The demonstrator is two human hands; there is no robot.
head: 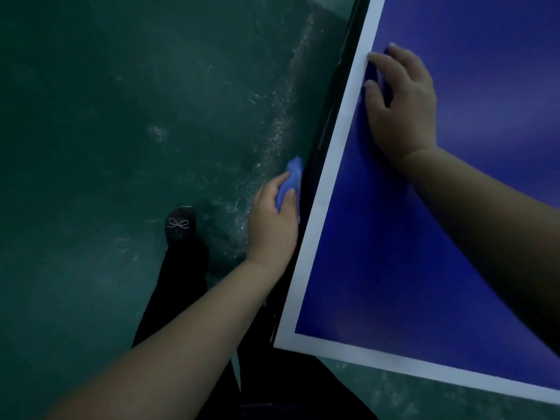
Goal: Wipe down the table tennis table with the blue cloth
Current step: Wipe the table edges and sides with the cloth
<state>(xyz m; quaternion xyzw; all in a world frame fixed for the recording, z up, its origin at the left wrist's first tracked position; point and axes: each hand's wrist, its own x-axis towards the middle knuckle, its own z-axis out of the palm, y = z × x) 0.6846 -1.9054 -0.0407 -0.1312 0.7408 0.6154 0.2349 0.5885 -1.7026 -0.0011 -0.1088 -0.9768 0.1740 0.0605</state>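
Observation:
The table tennis table point(454, 253) fills the right of the view, dark blue with a white border line along its left side and near end. My left hand point(272, 225) grips the bunched blue cloth point(291, 177) and holds it against the table's dark left side edge, just below the top surface. My right hand point(400, 104) rests flat on the tabletop near the left white line, fingers spread and fairly straight, holding nothing.
A dark green floor point(106, 116) with pale scuff marks lies left of the table. My black trouser leg and a dark shoe point(180, 225) with a small bow stand close to the table's near left corner point(281, 341).

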